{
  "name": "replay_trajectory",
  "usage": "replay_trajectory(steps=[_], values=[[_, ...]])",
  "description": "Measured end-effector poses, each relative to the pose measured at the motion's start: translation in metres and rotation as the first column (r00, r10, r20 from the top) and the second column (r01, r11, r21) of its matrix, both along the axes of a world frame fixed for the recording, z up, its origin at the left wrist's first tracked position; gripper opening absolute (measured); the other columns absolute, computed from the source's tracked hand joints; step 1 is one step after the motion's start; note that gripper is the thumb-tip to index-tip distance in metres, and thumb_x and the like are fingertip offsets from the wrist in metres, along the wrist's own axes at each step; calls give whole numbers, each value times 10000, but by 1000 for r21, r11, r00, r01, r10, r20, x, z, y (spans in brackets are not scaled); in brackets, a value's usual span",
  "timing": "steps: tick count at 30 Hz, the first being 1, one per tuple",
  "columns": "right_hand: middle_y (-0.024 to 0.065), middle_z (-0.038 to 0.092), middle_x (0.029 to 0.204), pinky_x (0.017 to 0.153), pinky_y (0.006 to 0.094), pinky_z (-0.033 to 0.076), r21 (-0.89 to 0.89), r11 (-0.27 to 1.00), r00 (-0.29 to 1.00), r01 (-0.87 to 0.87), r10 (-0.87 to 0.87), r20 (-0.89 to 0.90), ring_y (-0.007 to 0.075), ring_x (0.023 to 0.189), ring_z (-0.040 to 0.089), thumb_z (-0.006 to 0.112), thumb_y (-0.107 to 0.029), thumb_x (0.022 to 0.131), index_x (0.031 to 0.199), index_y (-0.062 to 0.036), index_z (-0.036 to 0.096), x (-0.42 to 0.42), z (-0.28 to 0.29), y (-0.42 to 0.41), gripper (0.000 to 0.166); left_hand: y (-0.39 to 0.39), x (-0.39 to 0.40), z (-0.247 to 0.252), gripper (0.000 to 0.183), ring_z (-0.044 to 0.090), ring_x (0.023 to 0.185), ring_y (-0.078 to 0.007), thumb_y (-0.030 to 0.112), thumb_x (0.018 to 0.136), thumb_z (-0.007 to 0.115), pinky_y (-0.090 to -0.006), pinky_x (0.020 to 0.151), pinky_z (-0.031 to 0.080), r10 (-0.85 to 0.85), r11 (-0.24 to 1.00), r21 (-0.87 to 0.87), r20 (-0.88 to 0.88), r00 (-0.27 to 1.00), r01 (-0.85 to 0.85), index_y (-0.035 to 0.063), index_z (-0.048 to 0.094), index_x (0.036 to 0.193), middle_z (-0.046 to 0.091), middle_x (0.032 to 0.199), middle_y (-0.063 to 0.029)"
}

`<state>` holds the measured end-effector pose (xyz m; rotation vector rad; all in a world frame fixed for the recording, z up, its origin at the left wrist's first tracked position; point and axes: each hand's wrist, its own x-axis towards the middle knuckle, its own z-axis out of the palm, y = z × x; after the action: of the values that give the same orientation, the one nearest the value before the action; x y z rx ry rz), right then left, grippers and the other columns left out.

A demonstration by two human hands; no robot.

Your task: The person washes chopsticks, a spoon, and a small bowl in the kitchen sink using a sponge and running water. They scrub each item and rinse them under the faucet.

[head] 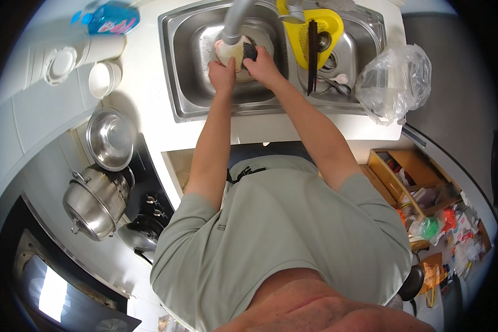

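Note:
Over the left sink basin [191, 79], my left hand [223, 76] grips the lower edge of a pale yellowish bowl or dish [228, 53] with a pinkish rim. My right hand [265, 68] holds a dark scouring pad [249, 51] against the dish's right side. A grey faucet spout [237, 18] reaches down over the dish and hides part of it. Behind the dish a round, pale item [264, 38] lies in the basin, mostly covered; its kind is unclear.
The right basin contains a yellow strainer [301, 50], dark chopsticks [312, 58] and metal spoons [339, 86]. A clear plastic bag [394, 85] sits on the right counter edge. Leftward are a blue detergent bottle [114, 20], white cups [104, 79], a metal bowl [111, 139] and a steel pot [95, 203].

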<state>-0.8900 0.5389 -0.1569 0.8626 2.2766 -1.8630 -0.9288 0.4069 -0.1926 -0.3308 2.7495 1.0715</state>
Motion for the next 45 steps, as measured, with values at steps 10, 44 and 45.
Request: replay_trajectory(steps=[10, 44, 45], values=[[261, 555, 1057, 909, 443, 430, 486, 868, 987, -97, 22, 158, 387, 1065, 517, 606, -303, 757, 1216, -18, 447, -9, -33, -19, 564, -8, -18, -23, 334, 605, 880, -425, 184, 711, 580, -454, 819, 470, -87, 996, 28, 217, 972, 83, -63, 544, 933, 615, 910, -285], [80, 614, 854, 731, 391, 494, 753, 456, 443, -474, 863, -243, 292, 871, 590, 552, -33, 708, 813, -63, 592, 1, -18, 8, 116, -36, -6, 31, 610, 550, 1016, -237, -1, 794, 426, -355, 782, 495, -232, 499, 788, 522, 821, -361, 135, 285, 1372, 509, 1175, -107], [75, 611, 854, 725, 387, 496, 734, 452, 467, -507, 860, -208, 287, 872, 588, 553, -35, 705, 806, -62, 591, 1, -17, 3, 111, -32, -2, 23, 614, 550, 1010, -228, 3, 796, 436, -355, 770, 499, -120, 509, 797, 439, 890, -325, 146, 286, 1373, 510, 1170, -103]])
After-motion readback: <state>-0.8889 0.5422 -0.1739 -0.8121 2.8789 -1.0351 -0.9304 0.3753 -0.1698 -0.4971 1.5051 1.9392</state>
